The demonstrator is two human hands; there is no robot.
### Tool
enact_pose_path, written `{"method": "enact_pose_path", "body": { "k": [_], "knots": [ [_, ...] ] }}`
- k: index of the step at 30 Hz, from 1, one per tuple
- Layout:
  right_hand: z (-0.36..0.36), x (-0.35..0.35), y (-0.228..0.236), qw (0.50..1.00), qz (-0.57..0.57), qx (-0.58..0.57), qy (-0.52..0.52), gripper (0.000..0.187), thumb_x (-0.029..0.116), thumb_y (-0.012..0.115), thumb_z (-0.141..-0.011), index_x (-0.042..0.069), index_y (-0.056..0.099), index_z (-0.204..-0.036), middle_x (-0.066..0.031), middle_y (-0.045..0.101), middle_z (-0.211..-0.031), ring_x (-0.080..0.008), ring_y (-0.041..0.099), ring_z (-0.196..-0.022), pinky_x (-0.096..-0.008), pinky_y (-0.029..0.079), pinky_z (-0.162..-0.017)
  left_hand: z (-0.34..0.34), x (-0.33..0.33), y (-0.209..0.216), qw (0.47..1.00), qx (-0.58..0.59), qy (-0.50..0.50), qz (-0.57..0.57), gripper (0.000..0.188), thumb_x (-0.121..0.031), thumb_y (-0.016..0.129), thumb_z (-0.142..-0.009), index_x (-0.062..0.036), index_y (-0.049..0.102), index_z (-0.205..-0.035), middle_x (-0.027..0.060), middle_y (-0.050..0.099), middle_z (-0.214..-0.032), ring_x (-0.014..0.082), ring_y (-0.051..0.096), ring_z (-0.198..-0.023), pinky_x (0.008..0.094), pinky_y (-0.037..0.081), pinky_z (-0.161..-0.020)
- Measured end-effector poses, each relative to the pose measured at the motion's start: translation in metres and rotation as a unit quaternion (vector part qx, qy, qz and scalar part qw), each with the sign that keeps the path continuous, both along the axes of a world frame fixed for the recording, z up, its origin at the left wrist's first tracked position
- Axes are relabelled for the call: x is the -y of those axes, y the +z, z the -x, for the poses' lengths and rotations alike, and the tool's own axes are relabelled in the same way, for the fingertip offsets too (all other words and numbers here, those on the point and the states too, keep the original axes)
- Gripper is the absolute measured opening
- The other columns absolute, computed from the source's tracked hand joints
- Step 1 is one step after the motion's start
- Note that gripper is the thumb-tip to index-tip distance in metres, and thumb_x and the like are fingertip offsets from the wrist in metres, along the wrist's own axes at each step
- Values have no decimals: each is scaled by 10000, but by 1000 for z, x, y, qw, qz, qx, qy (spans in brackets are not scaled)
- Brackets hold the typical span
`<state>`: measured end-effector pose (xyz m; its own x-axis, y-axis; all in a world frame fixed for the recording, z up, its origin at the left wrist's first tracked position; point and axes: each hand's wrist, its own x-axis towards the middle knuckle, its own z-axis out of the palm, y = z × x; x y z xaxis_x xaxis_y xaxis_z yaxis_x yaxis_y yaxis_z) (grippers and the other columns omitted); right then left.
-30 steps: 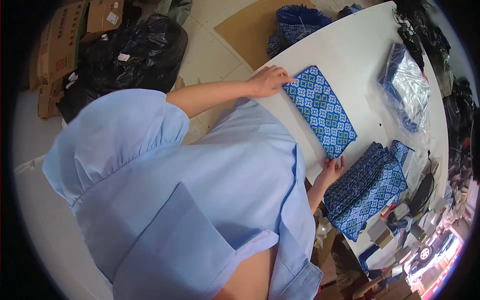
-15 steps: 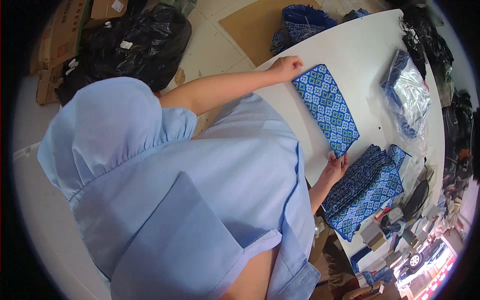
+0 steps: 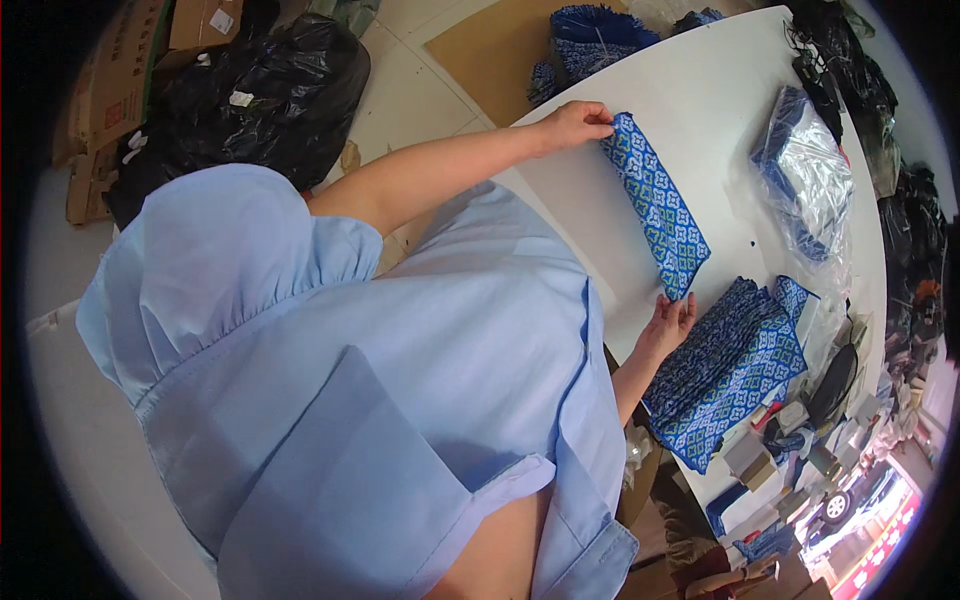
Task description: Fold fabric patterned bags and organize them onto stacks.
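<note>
A blue cloth piece (image 3: 658, 205) with a white and green flower-like pattern is stretched between my two hands above the white table. My left hand (image 3: 575, 127) pinches its far corner between thumb and fingers. At the near end, my right hand (image 3: 670, 325) holds the opposite corner in its fingertips. The cloth looks narrow, tilted or folded along its length; which of these I cannot tell. Close beside my right hand lies a pile of matching patterned cloth pieces (image 3: 740, 370), stacked in overlapping layers.
Right of the cloth, a clear plastic bag (image 3: 805, 180) with dark blue contents rests on the white table (image 3: 715, 90). Small boxes (image 3: 750, 462) and clutter crowd the near right end. Blue fringed textiles (image 3: 595, 45) sit past the far edge. Black plastic bags (image 3: 270, 110) stand at left.
My left hand was beside the cloth's far corner and now grips it. The cloth shows a narrower face than before. My right hand has stayed at the near corner.
</note>
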<state>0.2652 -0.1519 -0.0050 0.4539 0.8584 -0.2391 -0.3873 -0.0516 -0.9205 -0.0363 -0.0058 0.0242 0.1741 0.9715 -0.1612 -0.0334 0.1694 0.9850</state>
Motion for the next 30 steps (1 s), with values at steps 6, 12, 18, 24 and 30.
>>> {"method": "enact_pose_path", "body": {
  "k": [6,12,18,24,30],
  "knots": [
    [2,0,8,998,45,47,-8,245,88,481,-825,33,479,-1063,-55,519,-926,-104,488,-708,-237,430,-675,12,1,4,987,-143,-63,-30,103,-137,548,-777,-52,538,-834,-9,559,-779,48,496,-735,204,398,-658],
    [2,-25,52,984,-56,166,-38,223,112,475,-835,36,504,-1042,-44,521,-969,-100,480,-796,-207,391,-693,9,-28,47,984,-136,-41,-108,134,-157,561,-772,-38,545,-834,9,570,-770,52,501,-742,210,409,-682],
    [-10,-48,100,979,-136,135,-68,204,107,464,-843,10,525,-1012,-50,540,-926,-103,488,-834,-214,385,-738,-1,-49,78,988,-108,-44,-103,188,-188,578,-764,-34,550,-868,5,541,-673,54,493,-620,195,399,-567],
    [-20,-58,110,972,-132,169,-101,196,73,470,-831,-10,543,-993,-60,552,-948,-104,486,-810,-208,384,-730,-19,-56,93,995,-80,-56,-23,196,-187,593,-744,-34,557,-861,-2,492,-602,60,447,-484,193,349,-433],
    [-32,-56,95,980,-96,148,-92,190,58,459,-830,-7,555,-981,-76,560,-949,-115,505,-803,-212,400,-720,-27,-61,102,989,-129,-66,4,206,-198,595,-737,-34,563,-858,9,505,-611,65,452,-476,195,361,-438]
  ]
}}
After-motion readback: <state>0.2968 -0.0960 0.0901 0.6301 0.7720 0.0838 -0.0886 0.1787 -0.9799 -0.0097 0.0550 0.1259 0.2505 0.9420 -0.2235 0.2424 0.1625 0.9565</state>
